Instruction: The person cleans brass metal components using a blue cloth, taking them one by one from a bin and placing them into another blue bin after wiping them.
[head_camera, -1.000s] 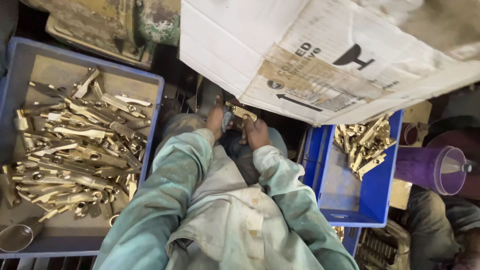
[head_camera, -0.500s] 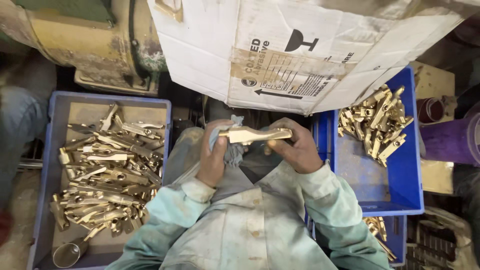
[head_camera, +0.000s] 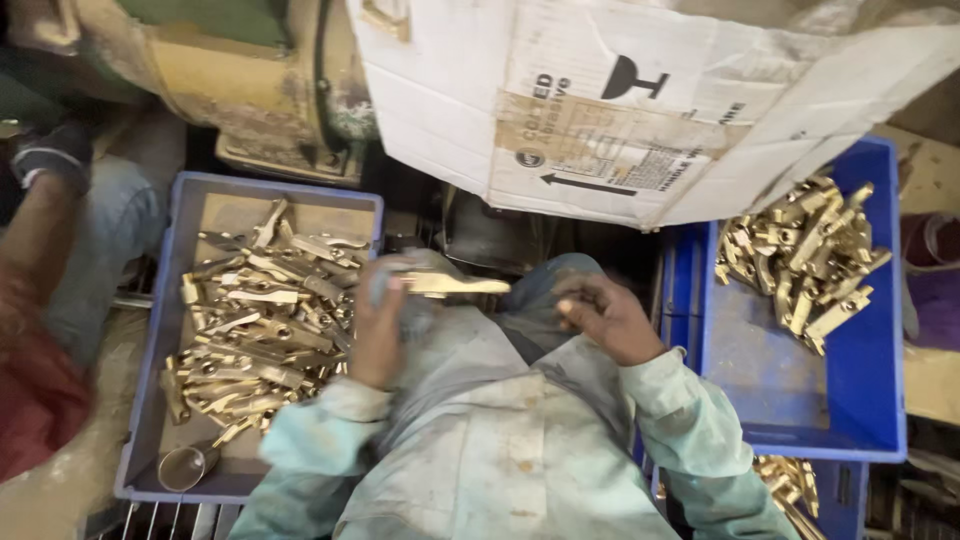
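Brass handle-shaped flat casting (head_camera: 450, 286) is lying level above the lap, the left hand (head_camera: 385, 325) closing its grip around one end. Right hand (head_camera: 605, 318) is hovering just beside it, fingers loosely curled, gripping nothing. Blue plastic crates (head_camera: 870, 400) of similar brass parts are flanking both sides.

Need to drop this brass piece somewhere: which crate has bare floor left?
The right blue crate has bare floor in its near half, below the brass pile crowding its far corner. The left crate is nearly covered with brass parts; only its far-left strip is bare.
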